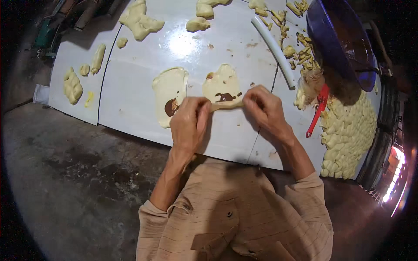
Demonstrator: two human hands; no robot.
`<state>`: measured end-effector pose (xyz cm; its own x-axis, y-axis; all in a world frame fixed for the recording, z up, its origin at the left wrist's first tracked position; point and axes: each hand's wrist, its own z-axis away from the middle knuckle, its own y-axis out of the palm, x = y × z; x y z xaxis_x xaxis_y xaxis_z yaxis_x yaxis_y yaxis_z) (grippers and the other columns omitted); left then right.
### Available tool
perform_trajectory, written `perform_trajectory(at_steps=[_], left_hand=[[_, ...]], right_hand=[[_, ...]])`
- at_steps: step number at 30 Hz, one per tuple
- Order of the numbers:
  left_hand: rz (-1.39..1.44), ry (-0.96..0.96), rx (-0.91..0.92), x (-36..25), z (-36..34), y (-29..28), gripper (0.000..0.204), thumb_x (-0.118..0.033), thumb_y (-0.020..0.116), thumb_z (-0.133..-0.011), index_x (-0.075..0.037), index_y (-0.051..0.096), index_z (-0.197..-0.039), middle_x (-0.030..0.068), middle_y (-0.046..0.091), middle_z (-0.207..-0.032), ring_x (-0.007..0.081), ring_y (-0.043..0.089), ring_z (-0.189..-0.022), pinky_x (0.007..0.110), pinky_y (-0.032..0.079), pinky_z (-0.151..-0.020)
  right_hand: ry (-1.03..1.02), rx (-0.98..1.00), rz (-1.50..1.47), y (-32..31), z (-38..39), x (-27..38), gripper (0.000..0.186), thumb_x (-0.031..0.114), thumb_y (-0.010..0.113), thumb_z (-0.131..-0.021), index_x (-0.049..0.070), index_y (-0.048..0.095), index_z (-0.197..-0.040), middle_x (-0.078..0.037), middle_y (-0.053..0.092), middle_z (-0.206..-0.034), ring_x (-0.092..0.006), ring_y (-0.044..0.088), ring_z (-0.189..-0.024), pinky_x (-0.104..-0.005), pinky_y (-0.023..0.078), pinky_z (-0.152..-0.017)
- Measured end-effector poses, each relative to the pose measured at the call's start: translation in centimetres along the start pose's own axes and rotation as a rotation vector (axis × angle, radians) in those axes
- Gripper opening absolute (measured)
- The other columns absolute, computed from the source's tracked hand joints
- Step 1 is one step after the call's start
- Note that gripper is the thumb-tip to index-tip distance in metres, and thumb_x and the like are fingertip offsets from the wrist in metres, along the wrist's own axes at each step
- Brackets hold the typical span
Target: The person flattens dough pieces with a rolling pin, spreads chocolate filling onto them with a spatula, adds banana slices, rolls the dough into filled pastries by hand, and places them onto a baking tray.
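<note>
Your left hand (pixel 188 123) has its fingers curled shut around the near-left edge of the flattened dough piece (pixel 223 87), and your right hand (pixel 265 108) pinches the near-right edge between thumb and fingertips. Between them the near rim of the dough is lifted and starting to roll over a smear of dark chocolate filling (pixel 225 97). The piece lies on the white work surface (pixel 130 87), just beyond your knuckles, near the middle of the board.

Judging by how it drapes and thins at the edge, this dough is soft, light and stretchy, and likely a little tacky; it should tear if you pull it hard or hold it by a thin spot. Hold it along the thicker near rim with several fingertips spread wide, and keep clear of the filling, which looks wet and would smear.

Just to the left lies a second flattened piece (pixel 170 91), also with a dark dab of filling at its near end, partly covered by your left hand. Farther off, raw dough lumps (pixel 139 21) sit at the far left, a white tube (pixel 274 48) lies at the far right, then a blue bowl (pixel 339 39), a red-handled tool (pixel 318 108) and a heap of shaped pieces (pixel 348 130).

Your fingertips hide the fold itself, so how far it has rolled cannot be told. The bowl's contents are in shadow.
</note>
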<state>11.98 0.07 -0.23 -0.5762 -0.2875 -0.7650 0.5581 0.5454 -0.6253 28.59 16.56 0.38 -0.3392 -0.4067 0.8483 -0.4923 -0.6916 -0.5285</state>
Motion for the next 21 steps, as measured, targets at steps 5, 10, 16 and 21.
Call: perform_trajectory(at_steps=[5,10,16,21], left_hand=[[-0.338,0.077,-0.006,0.6,-0.6,0.2,0.011,-0.011,0.066,-0.092,-0.006,0.068,-0.102,0.0107,0.067,-0.096,0.0291,0.067,-0.082,0.04,0.052,-0.071],[-0.163,0.01,0.146,0.9,-0.2,-0.5,0.03,-0.011,0.072,-0.083,-0.017,0.07,-0.112,0.0082,0.063,-0.118,0.0283,0.065,-0.095,0.043,0.053,-0.083],[-0.21,0.271,0.218,1.1,-1.2,0.7,0.03,-0.023,0.078,-0.081,-0.014,0.072,-0.109,0.0105,0.061,-0.124,0.0286,0.058,-0.111,0.043,0.049,-0.084],[-0.139,0.208,0.169,1.5,-1.6,0.9,0.021,-0.02,0.077,-0.083,-0.004,0.072,-0.096,0.0124,0.065,-0.114,0.0307,0.059,-0.107,0.043,0.049,-0.089]], right_hand=[[-0.038,-0.058,0.191,1.3,-1.2,-0.9,0.014,0.01,0.062,-0.092,0.004,0.066,-0.103,-0.016,0.067,-0.098,-0.036,0.069,-0.082,-0.0432,0.055,-0.073],[-0.118,-0.041,0.095,0.5,-0.6,-1.3,0.026,0.016,0.067,-0.09,0.007,0.065,-0.114,-0.015,0.068,-0.106,-0.0351,0.069,-0.089,-0.0424,0.056,-0.076],[-0.318,0.209,0.377,0.7,-1.3,-0.9,0.026,0.024,0.069,-0.088,0.009,0.064,-0.109,-0.011,0.062,-0.101,-0.0324,0.066,-0.088,-0.0426,0.055,-0.072],[-0.187,0.193,0.337,0.3,-2.1,-0.8,0.018,0.023,0.065,-0.093,0.005,0.061,-0.095,-0.014,0.061,-0.09,-0.0366,0.064,-0.079,-0.0452,0.052,-0.067]])
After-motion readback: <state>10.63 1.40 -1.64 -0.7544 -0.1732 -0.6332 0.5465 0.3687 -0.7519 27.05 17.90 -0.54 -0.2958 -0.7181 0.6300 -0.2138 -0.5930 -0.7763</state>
